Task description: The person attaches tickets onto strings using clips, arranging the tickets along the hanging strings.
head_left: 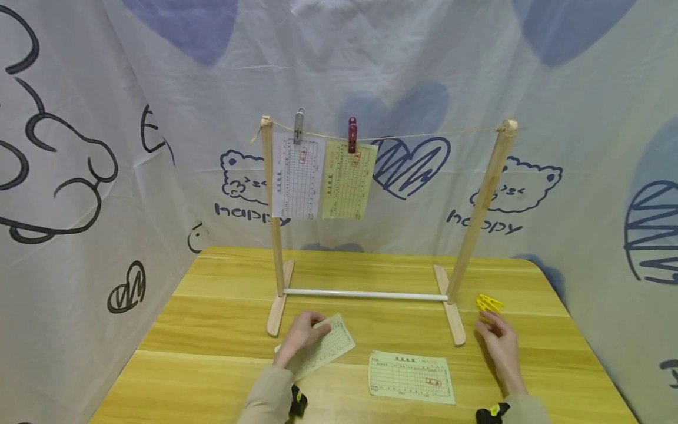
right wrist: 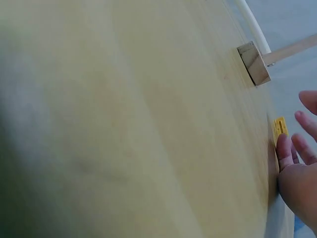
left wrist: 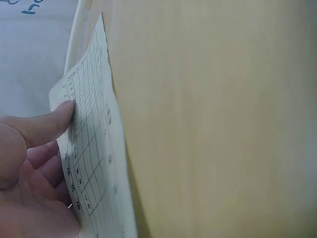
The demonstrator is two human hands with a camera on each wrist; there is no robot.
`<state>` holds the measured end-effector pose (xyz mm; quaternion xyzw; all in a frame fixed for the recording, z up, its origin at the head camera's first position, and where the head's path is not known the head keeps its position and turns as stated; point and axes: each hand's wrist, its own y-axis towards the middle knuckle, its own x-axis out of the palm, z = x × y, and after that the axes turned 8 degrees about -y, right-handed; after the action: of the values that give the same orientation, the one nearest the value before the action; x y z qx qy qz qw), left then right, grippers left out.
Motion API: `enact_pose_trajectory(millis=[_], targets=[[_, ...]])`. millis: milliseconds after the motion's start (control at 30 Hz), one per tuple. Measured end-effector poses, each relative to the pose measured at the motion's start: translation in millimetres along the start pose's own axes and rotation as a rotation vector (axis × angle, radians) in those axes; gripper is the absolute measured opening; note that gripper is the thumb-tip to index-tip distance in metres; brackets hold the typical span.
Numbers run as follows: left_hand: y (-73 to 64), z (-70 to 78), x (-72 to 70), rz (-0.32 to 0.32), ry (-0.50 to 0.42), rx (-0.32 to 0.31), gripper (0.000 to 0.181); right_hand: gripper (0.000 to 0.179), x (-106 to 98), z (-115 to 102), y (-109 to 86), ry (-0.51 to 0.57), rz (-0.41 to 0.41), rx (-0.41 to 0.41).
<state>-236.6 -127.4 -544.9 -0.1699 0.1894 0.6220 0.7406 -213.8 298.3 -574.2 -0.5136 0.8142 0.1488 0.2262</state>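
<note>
Left hand (head_left: 303, 338) pinching a printed slip (head_left: 336, 343); right hand (head_left: 500, 346), fingers loosely apart, beside a yellow clip (head_left: 488, 303), contact unclear

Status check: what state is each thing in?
Wooden stand: upright
String: strung across stand, sagging slightly
White slip: hanging
Grey clip: closed on white slip
Yellow slip: hanging
Red clip: closed on yellow slip
Left hand: pinching held slip
Held slip: pinched, print showing
Loose slip: flat on table
Right hand: fingers parted, contact with yellow clip or clips unclear
Yellow clip or clips: on table, unattached
</note>
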Motion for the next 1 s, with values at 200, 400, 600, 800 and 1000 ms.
enact_pose_trajectory(millis=[200, 400, 600, 800, 1000], targets=[[0.5, 0.3, -0.5, -0.004, 0.004, -0.022, 0.013, 0.05, -6, -2, 2.3, -0.052, -0.093, -0.016], [2.1, -1.1, -0.7, -0.019, 0.003, -0.041, 0.015, 0.054, -8, -4, 3.9, -0.098, -0.173, 0.007], [2.5, -2.6, -0.5, -0.025, 0.001, -0.051, 0.016, 0.054, -7, -5, 4.6, -0.128, -0.207, 0.019], [1.4, -2.3, -1.3, -0.027, -0.013, -0.032, 0.014, 0.05, -6, -5, -3.2, -0.14, -0.196, -0.014], [0.2, -0.9, -1.2, -0.03, -0.019, -0.028, 0.014, 0.043, -4, -2, -11.3, -0.111, -0.131, -0.028]])
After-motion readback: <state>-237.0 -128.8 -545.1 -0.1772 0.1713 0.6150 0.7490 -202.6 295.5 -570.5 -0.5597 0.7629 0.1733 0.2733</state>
